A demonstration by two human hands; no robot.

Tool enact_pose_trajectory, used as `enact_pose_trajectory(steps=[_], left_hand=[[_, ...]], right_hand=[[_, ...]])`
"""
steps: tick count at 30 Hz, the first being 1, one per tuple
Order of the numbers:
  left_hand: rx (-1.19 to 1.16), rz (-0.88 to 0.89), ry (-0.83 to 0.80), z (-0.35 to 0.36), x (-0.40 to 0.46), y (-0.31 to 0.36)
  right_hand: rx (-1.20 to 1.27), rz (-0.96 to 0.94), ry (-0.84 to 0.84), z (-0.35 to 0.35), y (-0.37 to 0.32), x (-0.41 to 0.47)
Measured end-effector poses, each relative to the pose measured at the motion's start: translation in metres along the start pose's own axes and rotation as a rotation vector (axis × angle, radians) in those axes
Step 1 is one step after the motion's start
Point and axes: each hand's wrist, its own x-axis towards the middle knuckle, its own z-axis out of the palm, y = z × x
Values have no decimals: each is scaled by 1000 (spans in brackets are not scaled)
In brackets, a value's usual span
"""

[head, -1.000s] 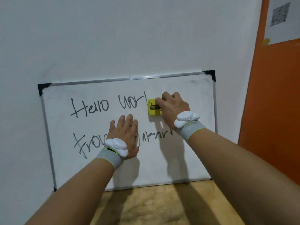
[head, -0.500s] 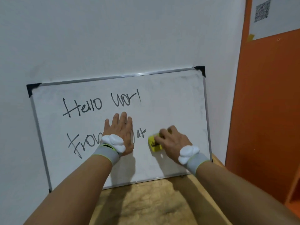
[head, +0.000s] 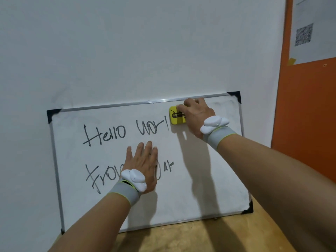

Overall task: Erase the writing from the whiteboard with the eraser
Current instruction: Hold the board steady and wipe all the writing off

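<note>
A silver-framed whiteboard [head: 209, 188] leans against the wall on a wooden surface. Black writing [head: 125, 132] on it reads "Hello worl" on the upper line and, below, "Fro" and a few more letters beside my left hand. My right hand [head: 195, 115] grips a yellow eraser [head: 175, 117] and presses it to the board near the top edge, just right of the upper line. My left hand [head: 141, 166] lies flat with fingers spread on the board's middle, covering part of the lower line. The board's right half is wiped, with faint smears.
The wooden tabletop [head: 181, 237] runs under the board. A grey-white wall [head: 145, 42] is behind it. An orange panel [head: 307, 115] with a sheet of paper bearing a QR code [head: 303, 34] stands to the right.
My right hand has carried the eraser from the lower line up to the board's top edge beside the upper line. The end of the lower line is gone. My left hand stays put.
</note>
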Motion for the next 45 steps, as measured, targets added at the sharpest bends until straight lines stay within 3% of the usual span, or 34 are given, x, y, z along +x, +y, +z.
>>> enact_pose_trajectory(steps=[5,8,12,20,28,32,35,40,45], left_hand=[[23,-56,13,2,-17,-24],[49,-102,-71,10,-31,-43],[67,-110,-169,16,-39,-53],[20,-136,-155,15,-35,-45],[15,-155,-166,2,-34,-40],[76,-140,-200,-3,-34,-41],[75,-132,-215,-5,-35,-42],[96,-136,-202,-3,-34,-43],[68,-136,-186,4,-33,-43]], right_hand=[[12,-59,0,1,-26,-4],[11,-123,2,2,-47,3],[-4,-95,11,5,-60,10],[19,-76,-9,31,-71,-38],[39,-197,-292,72,-100,-162],[67,-212,-419,81,-102,-174],[33,-265,-282,78,-94,-141],[-22,-163,-19,33,-86,-43],[3,2,18,5,-90,25]])
